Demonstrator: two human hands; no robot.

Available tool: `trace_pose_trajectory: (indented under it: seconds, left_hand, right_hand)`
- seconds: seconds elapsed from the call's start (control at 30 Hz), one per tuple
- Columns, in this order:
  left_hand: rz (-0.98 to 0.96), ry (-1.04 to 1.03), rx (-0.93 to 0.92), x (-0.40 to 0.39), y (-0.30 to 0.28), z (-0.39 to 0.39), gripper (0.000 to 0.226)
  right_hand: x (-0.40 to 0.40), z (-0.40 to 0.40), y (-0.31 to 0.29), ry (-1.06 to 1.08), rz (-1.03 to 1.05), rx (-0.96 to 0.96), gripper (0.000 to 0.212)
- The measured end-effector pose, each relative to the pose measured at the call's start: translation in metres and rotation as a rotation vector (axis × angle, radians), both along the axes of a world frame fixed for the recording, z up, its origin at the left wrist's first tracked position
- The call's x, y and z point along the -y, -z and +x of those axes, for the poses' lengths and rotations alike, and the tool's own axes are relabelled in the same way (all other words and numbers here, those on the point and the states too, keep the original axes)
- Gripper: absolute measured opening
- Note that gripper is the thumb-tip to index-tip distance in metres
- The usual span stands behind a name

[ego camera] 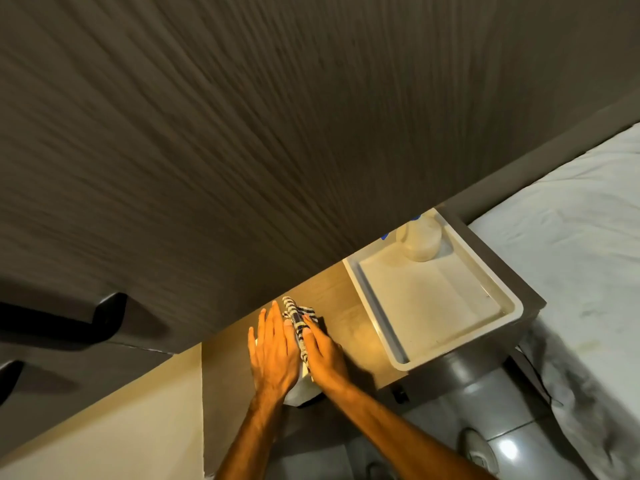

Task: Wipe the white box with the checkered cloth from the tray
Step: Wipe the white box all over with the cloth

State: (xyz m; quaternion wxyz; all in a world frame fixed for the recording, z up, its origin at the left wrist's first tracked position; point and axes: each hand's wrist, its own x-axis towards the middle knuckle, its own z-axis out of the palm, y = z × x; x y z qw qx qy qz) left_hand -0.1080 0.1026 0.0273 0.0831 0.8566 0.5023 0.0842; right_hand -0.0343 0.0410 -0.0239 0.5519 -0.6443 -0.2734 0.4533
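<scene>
1. Left hand (pixel 273 351): flat, palm down, fingers straight and close together, lying on the small white rectangular box (pixel 300 388), of which only the near corner shows beneath the wrists.
2. Right hand (pixel 323 353): fingers extended and slightly spread, pressing the black-and-white checkered cloth (pixel 298 318) onto the box top; the cloth is bunched between and ahead of both hands.
3. Box position: on the light wooden shelf (pixel 346 317), near its front edge, just left of the shallow white plastic tray (pixel 391 336).
4. Tray contents: one pale round container (pixel 420 242) at the far end; the cloth is out.
5. Step, as judged: wiping is in hand.
6. Next move, as judged: sliding the cloth across uncovered faces while the left hand steadies the box against the edge.
</scene>
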Motion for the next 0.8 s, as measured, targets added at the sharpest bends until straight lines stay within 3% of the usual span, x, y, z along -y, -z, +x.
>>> trace_pose_trajectory:
  seconds: [0.07, 0.23, 0.4, 0.57, 0.67, 0.8]
  left_hand:
    - [-0.001, 0.018, 0.008, 0.001, -0.001, -0.001, 0.102]
    - [-0.065, -0.05, 0.008, -0.003, 0.004, 0.0, 0.074]
    - [-0.055, -0.007, 0.028, -0.006, 0.01, -0.006, 0.104]
    - [-0.018, 0.018, 0.082, -0.003, 0.009, -0.006, 0.096]
    - [-0.035, -0.004, 0.07, -0.006, 0.01, -0.006, 0.093]
    - [-0.028, -0.02, 0.0, -0.008, 0.01, -0.006, 0.094]
  right_hand:
    - [-0.016, 0.012, -0.009, -0.007, -0.012, -0.056, 0.041]
    - [-0.028, 0.037, -0.008, -0.04, -0.183, -0.052, 0.039]
    - [0.016, -0.002, 0.007, 0.13, -0.121, -0.006, 0.036]
    - [-0.011, 0.008, -0.011, 0.068, -0.035, -0.031, 0.038]
    - [-0.033, 0.028, -0.014, -0.003, -0.094, -0.077, 0.039]
    - [-0.011, 0.019, -0.002, 0.073, -0.197, -0.087, 0.036]
